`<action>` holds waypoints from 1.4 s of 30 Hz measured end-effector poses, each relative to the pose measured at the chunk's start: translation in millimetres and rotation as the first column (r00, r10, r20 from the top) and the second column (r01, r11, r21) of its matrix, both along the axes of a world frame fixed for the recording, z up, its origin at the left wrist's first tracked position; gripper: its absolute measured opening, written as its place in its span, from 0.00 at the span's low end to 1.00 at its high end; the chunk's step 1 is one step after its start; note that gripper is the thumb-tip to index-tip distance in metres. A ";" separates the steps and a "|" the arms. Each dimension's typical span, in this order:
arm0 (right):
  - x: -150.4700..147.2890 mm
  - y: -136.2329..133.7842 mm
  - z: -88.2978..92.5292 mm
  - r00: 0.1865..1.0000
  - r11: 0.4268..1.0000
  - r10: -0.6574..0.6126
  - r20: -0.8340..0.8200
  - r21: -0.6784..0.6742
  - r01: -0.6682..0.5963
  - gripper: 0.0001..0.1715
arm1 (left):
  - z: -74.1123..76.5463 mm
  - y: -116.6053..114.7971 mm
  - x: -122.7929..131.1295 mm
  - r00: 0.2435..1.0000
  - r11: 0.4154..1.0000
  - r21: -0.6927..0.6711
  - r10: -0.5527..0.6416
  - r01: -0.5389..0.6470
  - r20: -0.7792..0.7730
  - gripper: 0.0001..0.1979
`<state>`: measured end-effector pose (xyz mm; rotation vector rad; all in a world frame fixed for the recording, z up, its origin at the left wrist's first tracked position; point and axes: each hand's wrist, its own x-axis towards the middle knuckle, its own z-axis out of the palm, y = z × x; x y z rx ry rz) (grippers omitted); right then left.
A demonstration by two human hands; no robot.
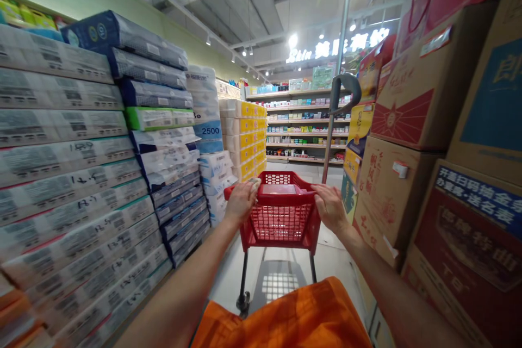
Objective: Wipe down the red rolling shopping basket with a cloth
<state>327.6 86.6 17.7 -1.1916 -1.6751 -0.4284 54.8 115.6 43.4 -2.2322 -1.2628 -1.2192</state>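
Observation:
A red plastic shopping cart (281, 223) stands in front of me. My left hand (241, 201) is closed over the left end of its handle, and a small pale crumpled thing (256, 186) shows by its fingers, too small to name. At the handle's right end, my right hand (330, 207) rests with its fingers curled over the bar. Inside the basket lies a pinkish flat-topped item (279, 189); its lower part is hidden behind the handle and mesh.
Tall stacks of wrapped paper packs (77, 174) line the left side. Cardboard cartons (402, 190) are piled on the right, beside a metal pole (332, 136) with a grey loop (345, 95). Ahead, shelves (305, 119) hold small boxed goods. Pale floor (334, 266) runs between.

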 end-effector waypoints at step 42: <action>-12.5 24.9 -9.8 0.976 0.997 0.050 -0.210 0.074 -0.035 0.19 | 1.5 -10.7 56.8 0.977 0.990 0.038 -0.127 0.135 -0.173 0.17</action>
